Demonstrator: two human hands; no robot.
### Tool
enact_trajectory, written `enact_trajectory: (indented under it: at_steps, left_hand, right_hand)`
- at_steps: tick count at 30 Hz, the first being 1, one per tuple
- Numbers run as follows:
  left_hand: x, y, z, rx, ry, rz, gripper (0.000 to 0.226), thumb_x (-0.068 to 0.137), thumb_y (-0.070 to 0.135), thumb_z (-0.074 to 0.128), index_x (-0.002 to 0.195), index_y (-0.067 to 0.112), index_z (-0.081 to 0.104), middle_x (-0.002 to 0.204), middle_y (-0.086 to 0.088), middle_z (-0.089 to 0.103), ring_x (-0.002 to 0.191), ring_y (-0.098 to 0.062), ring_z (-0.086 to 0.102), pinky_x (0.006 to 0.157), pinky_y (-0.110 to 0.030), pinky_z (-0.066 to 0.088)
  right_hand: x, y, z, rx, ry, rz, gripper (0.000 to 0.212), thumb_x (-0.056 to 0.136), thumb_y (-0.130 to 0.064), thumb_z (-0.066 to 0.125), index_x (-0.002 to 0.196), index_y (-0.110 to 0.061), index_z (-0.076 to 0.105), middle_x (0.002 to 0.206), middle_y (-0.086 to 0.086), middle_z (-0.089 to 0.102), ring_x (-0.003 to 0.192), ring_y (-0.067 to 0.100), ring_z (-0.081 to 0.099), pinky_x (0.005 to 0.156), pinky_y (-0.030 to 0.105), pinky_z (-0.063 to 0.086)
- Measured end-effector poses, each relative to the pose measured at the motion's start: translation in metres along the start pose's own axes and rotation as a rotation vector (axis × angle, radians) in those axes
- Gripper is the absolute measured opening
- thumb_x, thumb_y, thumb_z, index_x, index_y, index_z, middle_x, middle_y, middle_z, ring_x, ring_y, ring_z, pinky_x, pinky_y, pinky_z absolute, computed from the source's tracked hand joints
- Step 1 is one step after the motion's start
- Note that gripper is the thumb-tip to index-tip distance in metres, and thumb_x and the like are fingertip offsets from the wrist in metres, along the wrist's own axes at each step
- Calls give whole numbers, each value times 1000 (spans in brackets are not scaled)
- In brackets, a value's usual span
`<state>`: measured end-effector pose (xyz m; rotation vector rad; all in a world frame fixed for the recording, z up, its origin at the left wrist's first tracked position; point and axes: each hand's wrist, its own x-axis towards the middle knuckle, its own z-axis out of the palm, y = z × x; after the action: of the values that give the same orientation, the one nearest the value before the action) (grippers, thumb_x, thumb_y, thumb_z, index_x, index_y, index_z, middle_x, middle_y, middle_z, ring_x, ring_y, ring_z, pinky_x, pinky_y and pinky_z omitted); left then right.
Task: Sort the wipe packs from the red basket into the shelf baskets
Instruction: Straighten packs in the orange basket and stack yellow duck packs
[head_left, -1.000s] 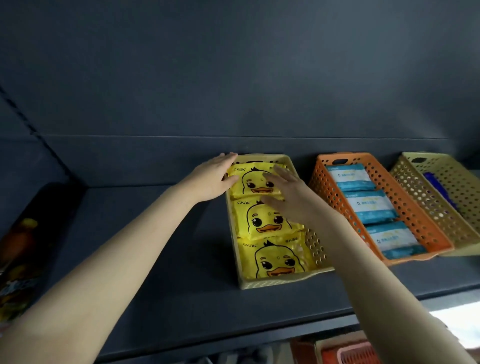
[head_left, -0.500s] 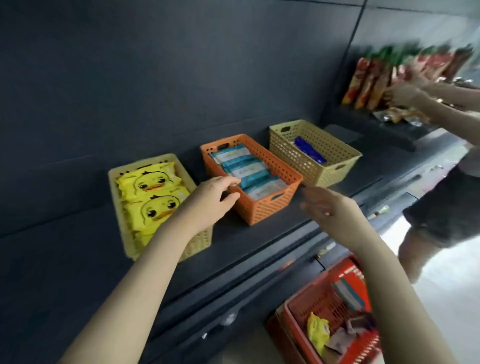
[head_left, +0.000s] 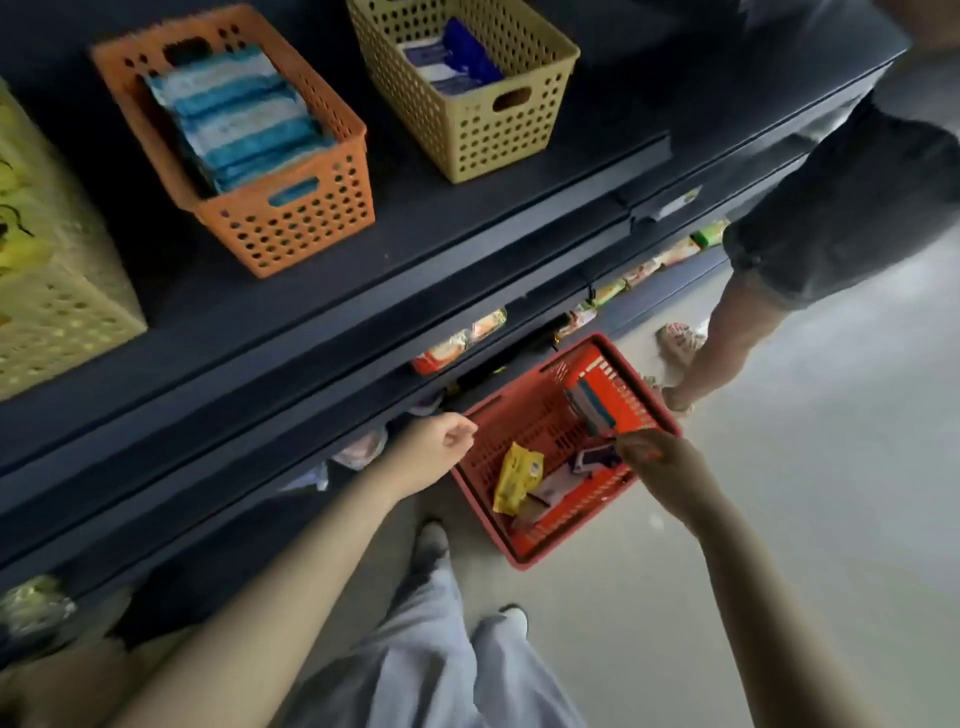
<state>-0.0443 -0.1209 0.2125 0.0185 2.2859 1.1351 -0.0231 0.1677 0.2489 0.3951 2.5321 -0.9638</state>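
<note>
The red basket (head_left: 524, 415) stands on the floor below the shelf. In it lie a yellow wipe pack (head_left: 519, 475), a white pack (head_left: 556, 486), a dark blue pack (head_left: 595, 460) and a blue-striped pack (head_left: 589, 405) leaning on the far wall. My right hand (head_left: 662, 462) reaches into the basket with its fingertips at the dark blue pack; any grip is hidden. My left hand (head_left: 436, 447) hovers by the basket's left rim, loosely curled and holding nothing. On the shelf stand an orange basket (head_left: 291, 223) of light blue packs, a tan basket (head_left: 498, 135) with dark blue packs, and a yellow basket (head_left: 57, 296).
Another person (head_left: 852, 208) stands at the right, one leg close to the red basket's far corner. Snack packets (head_left: 457, 345) line a lower shelf behind the basket. My own legs in light trousers (head_left: 431, 654) are below, and the shelf edge (head_left: 363, 312) juts out above.
My view has dropped from the shelf to the floor. Both hands came down from the shelf baskets to the red basket, the right one going inside it.
</note>
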Motion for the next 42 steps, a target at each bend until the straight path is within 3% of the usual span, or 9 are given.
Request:
enact_trajectory:
  at_steps: [4, 12, 16, 19, 24, 28, 33, 37, 42]
  left_hand:
    - [59, -38, 53, -109, -52, -181, 24, 98, 19, 52, 118, 10, 62, 117, -1, 63, 115, -13, 56, 87, -14, 38]
    - [184, -109, 172, -325, -45, -510, 35, 98, 17, 51, 129, 0, 53, 131, -14, 57, 121, -24, 54, 90, -21, 38]
    - [232, -133, 225, -431, 46, -671, 40, 99, 14, 50, 136, -3, 46, 134, -19, 54, 122, -28, 52, 81, -19, 38]
    - [256, -148, 254, -473, 117, -744, 39, 97, 10, 52, 132, -6, 47, 119, -17, 57, 104, -21, 55, 62, -13, 43]
    - [278, -177, 283, -479, 177, -828, 44, 93, 23, 61, 131, 4, 49, 127, -12, 58, 113, -25, 57, 82, -29, 44]
    - [288, -192, 292, -420, 312, -850, 47, 88, 26, 67, 129, 10, 52, 129, -13, 56, 116, -29, 55, 97, -40, 47]
    - [291, -213, 299, -389, 346, -841, 46, 82, 30, 73, 121, 11, 59, 122, -14, 62, 110, -30, 60, 94, -45, 49]
    - [295, -218, 293, -365, 324, -847, 39, 83, 25, 73, 116, 5, 63, 116, -17, 65, 106, -31, 62, 92, -43, 51]
    - [296, -213, 283, -374, 292, -801, 35, 88, 24, 68, 117, 7, 63, 117, -14, 65, 105, -28, 62, 83, -32, 48]
  right_hand:
    - [57, 57, 24, -15, -72, 89, 18, 91, -10, 61, 105, -8, 72, 102, 13, 71, 89, 23, 64, 69, 23, 36]
    - [211, 163, 89, -90, -59, 151, 34, 90, -19, 63, 121, -8, 62, 113, 19, 67, 105, 35, 63, 84, 37, 46]
    - [283, 202, 112, -81, -17, 132, 45, 92, -26, 58, 134, -11, 52, 130, 16, 60, 117, 33, 57, 92, 36, 44]
    - [316, 225, 131, -76, -23, 112, 50, 93, -27, 57, 140, -11, 46, 137, 14, 54, 122, 32, 53, 97, 36, 42]
    - [340, 249, 153, -94, -64, 98, 46, 96, -30, 52, 140, -18, 45, 127, 10, 61, 111, 31, 58, 76, 29, 41]
    - [350, 256, 165, -39, -20, 127, 44, 94, -42, 52, 135, -27, 50, 121, -1, 66, 104, 20, 64, 75, 29, 50]
    - [356, 260, 172, -31, 59, 154, 46, 89, -42, 61, 133, -28, 54, 121, -6, 67, 107, 14, 62, 85, 31, 52]
    - [365, 260, 184, -150, 105, 139, 35, 84, -40, 66, 115, -24, 65, 106, -2, 72, 94, 21, 67, 73, 33, 52]
    - [366, 263, 193, -263, 162, 166, 29, 88, -33, 63, 113, -21, 71, 100, 10, 72, 83, 29, 67, 62, 27, 43]
